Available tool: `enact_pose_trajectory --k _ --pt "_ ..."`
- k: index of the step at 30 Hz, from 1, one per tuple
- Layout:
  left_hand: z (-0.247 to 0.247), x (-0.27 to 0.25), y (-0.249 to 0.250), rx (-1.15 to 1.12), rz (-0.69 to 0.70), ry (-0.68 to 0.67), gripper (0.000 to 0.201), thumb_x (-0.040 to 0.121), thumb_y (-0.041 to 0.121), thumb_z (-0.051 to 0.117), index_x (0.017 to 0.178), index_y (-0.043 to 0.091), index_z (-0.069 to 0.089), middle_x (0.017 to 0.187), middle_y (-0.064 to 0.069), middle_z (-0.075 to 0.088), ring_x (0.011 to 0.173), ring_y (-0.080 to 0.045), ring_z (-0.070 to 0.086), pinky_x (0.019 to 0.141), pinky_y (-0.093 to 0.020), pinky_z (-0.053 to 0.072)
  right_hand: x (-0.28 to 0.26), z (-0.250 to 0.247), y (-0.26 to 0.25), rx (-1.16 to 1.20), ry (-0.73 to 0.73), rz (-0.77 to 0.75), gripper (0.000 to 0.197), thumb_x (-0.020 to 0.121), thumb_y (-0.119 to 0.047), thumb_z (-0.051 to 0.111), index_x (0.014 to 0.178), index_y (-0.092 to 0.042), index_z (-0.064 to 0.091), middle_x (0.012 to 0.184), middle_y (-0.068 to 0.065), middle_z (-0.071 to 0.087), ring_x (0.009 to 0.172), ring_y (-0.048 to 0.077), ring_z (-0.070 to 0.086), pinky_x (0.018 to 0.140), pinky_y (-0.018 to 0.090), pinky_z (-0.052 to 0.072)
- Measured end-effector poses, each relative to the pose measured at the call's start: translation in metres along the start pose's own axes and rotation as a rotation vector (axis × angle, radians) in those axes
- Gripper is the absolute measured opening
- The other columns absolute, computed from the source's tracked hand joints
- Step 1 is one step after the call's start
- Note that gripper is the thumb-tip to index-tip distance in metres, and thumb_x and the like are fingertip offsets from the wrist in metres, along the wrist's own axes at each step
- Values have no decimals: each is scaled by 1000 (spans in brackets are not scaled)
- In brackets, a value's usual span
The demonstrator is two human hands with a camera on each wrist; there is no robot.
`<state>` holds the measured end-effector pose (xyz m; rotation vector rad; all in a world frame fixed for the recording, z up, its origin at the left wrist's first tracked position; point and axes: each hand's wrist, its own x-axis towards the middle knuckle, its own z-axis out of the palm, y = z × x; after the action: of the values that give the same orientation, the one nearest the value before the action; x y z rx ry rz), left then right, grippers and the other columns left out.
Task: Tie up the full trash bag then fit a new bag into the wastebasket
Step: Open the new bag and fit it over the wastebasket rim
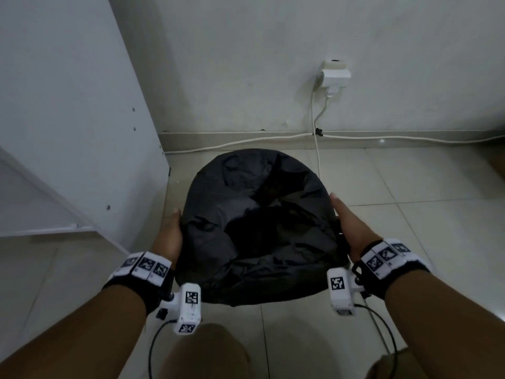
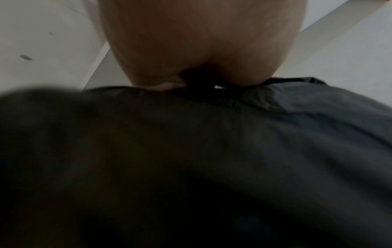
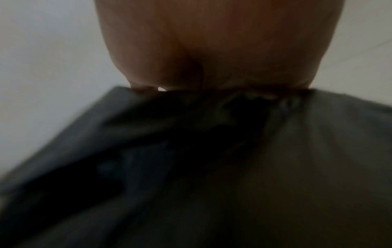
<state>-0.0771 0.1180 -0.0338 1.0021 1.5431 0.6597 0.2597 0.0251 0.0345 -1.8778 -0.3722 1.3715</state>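
Wastebasket, black bag (image 1: 259, 231) over rim, on floor (image 1: 410, 187): dead centre between left hand (image 1: 168, 236) and right hand (image 1: 348, 222), flat-fingered against opposite sides, equally near.

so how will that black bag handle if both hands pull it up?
Probably floppy: the black bag is creased thin film, sagging inward. Likely slippery, since left hand and right hand only press its sides. Weight cannot be told; the contents are hidden.

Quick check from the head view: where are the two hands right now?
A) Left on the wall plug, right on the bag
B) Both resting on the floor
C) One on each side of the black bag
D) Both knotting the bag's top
C: the left hand lies against the left side of the black bag and the right hand against its right side, with no knot at its top.
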Motion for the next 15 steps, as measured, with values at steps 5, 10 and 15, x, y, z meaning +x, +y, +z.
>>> enact_pose_trajectory --k 5,10,15 --pt "7 -29 -18 -18 185 119 67 91 73 43 121 16 65 122 1 66 108 -18 62 97 -34 45 0 -5 36 -47 79 -118 83 54 -83 67 95 -12 77 99 8 77 95 30 71 98 49 53" --pt "18 -66 -21 -293 157 51 52 86 68 56 100 21 73 102 1 76 97 -15 72 86 -35 57 -22 2 62 44 129 -141 83 49 -75 79 96 -6 75 97 11 77 89 31 74 90 49 57" --pt "25 -90 -20 -107 210 89 28 87 54 67 85 27 75 88 2 78 87 -20 72 83 -46 59 -41 19 75 161 32 -135 51 72 -52 81 99 -9 73 96 11 77 90 31 73 91 45 57"
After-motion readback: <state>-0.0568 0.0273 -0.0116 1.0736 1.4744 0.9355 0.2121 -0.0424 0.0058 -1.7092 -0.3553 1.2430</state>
